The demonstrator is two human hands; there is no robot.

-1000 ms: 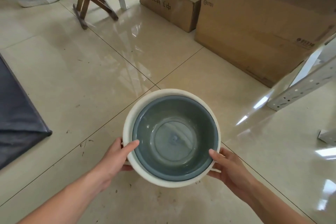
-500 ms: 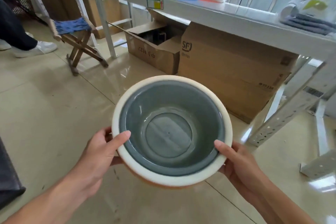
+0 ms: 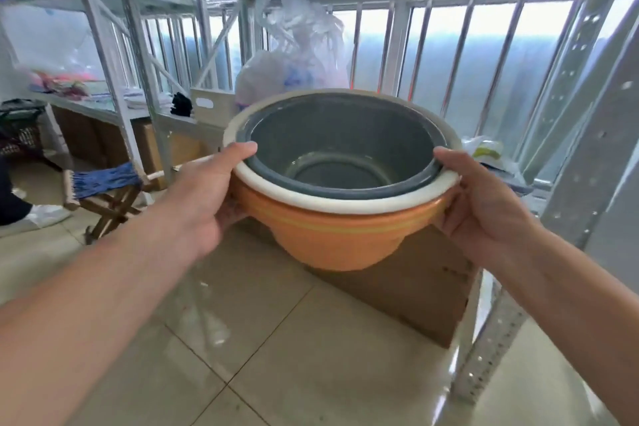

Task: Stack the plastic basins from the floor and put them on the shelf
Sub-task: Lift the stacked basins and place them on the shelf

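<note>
I hold a stack of plastic basins in the air at chest height: a grey basin [image 3: 345, 145] nested in a white-rimmed one [image 3: 345, 206], both inside an orange basin [image 3: 332, 239]. My left hand [image 3: 211, 194] grips the stack's left rim, thumb over the white edge. On the opposite rim my right hand [image 3: 484, 204] grips the same way. The metal shelf [image 3: 145, 107] stands just behind the stack, its board level with the basins and mostly hidden by them.
A white plastic bag [image 3: 297, 69] sits on the shelf behind the basins. A cardboard box [image 3: 415, 284] lies under the shelf. A shelf upright [image 3: 567, 183] rises at right. A folding stool with blue fabric [image 3: 103, 183] stands at left, next to a person's shoe [image 3: 45, 214].
The stack has risen from the floor to shelf height and come close to the shelf. My view has tilted up from the floor tiles to the shelf and window.
</note>
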